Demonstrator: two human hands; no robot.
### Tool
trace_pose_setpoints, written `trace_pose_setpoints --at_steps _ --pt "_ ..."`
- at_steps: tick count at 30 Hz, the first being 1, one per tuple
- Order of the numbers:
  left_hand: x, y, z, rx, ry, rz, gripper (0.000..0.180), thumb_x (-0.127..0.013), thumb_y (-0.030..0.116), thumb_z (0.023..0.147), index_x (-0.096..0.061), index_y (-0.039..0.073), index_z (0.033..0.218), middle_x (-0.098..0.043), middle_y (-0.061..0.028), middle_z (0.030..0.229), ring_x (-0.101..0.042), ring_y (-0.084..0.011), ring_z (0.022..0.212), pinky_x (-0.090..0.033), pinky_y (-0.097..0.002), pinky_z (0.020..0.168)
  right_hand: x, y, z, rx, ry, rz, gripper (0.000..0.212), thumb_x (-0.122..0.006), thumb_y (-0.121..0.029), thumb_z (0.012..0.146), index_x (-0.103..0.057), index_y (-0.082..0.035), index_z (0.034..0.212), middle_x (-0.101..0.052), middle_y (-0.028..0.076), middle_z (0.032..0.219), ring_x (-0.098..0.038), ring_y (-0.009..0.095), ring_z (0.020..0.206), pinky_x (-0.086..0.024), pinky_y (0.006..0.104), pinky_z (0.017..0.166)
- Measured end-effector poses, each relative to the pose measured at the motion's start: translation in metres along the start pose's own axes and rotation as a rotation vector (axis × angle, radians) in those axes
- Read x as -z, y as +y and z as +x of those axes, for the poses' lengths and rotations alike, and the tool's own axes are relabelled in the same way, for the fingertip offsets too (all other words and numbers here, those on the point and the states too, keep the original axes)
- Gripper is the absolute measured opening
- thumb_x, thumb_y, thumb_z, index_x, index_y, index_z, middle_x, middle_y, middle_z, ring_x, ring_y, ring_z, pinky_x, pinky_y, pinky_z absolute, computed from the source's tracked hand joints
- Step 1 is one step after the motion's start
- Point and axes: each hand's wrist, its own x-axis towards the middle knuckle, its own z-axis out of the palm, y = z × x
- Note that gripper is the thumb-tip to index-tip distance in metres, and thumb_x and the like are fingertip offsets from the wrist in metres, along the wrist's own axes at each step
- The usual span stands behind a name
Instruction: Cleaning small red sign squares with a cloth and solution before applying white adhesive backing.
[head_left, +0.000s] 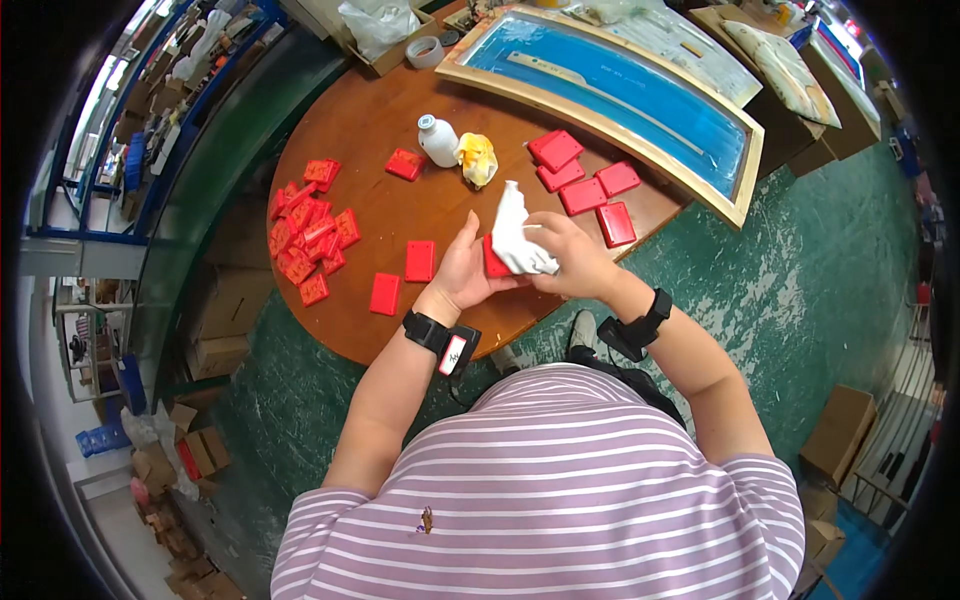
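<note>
My left hand (462,270) holds a flat red rectangular case (493,260) over the table's near edge, its thumb raised. With bent fingers, my right hand (577,258) grips a white cloth (511,228) and presses it on the case, hiding most of its face. To the left, two plain red cases (420,261) lie side by side. Farther left is a heap of red cases with yellowish markings (310,238). Several plain red cases (616,224) are grouped at the right. Beyond my hands a white bottle (437,143) stands beside a crumpled yellow cloth (477,160).
The round brown wooden table (365,165) bears everything. A wood-framed blue mesh screen (640,105) lies across its far right side. A tape roll (425,52) and an open carton (385,50) sit at the back. Cardboard boxes (838,435) stand on the green floor.
</note>
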Motion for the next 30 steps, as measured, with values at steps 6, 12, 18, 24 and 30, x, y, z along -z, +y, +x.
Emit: trace_pose_setpoints --at_steps 6,12,18,24,30 --pt "-0.026 0.013 0.005 -0.258 -0.157 -0.194 0.049 -0.026 0.037 0.1 -0.042 0.008 0.136 -0.052 -0.0113 0.132 -0.052 -0.0292 0.12 -0.039 -0.0464 0.104 -0.021 -0.033 0.025 0.051 0.156 -0.296 0.065 -0.065 -0.035 0.079 -0.047 0.007 0.126 -0.037 0.025 0.142 -0.03 0.046 0.134 -0.025 0.058 0.107" --pt "-0.064 0.014 -0.001 -0.649 -0.105 -0.116 0.05 -0.028 0.039 0.1 -0.042 0.009 0.137 -0.05 -0.0098 0.135 -0.047 -0.0258 0.126 -0.034 -0.0401 0.109 -0.022 -0.055 0.056 0.098 0.273 -0.296 0.06 -0.054 -0.033 0.089 -0.042 0.007 0.132 -0.031 0.026 0.146 -0.024 0.047 0.137 -0.021 0.059 0.109" --pt "-0.09 0.016 -0.023 -0.555 -0.306 -0.198 0.06 -0.031 0.046 0.1 -0.025 0.009 0.147 -0.033 -0.0069 0.15 -0.03 -0.023 0.138 -0.019 -0.0426 0.115 0.0 -0.018 0.095 -0.093 0.429 -0.108 0.049 -0.043 -0.027 0.098 -0.042 0.003 0.136 -0.038 0.027 0.142 -0.033 0.043 0.134 -0.028 0.0494 0.109" --pt "-0.079 0.024 -0.023 -0.626 -0.192 -0.202 0.053 -0.031 0.04 0.101 -0.033 0.006 0.143 -0.042 -0.0083 0.144 -0.038 -0.0244 0.133 -0.025 -0.04 0.113 -0.031 -0.062 0.071 -0.011 0.468 -0.109 0.058 -0.049 -0.021 0.093 -0.032 0.011 0.137 -0.031 0.034 0.143 -0.026 0.049 0.135 -0.021 0.054 0.111" --pt "-0.064 0.019 -0.02 -0.602 -0.245 -0.169 0.047 -0.031 0.029 0.1 -0.039 0.005 0.139 -0.046 -0.0092 0.14 -0.041 -0.0235 0.131 -0.027 -0.0393 0.113 -0.025 -0.064 0.071 0.032 0.355 -0.181 0.061 -0.048 -0.027 0.094 -0.031 0.01 0.138 -0.029 0.032 0.145 -0.024 0.048 0.136 -0.02 0.0543 0.111"
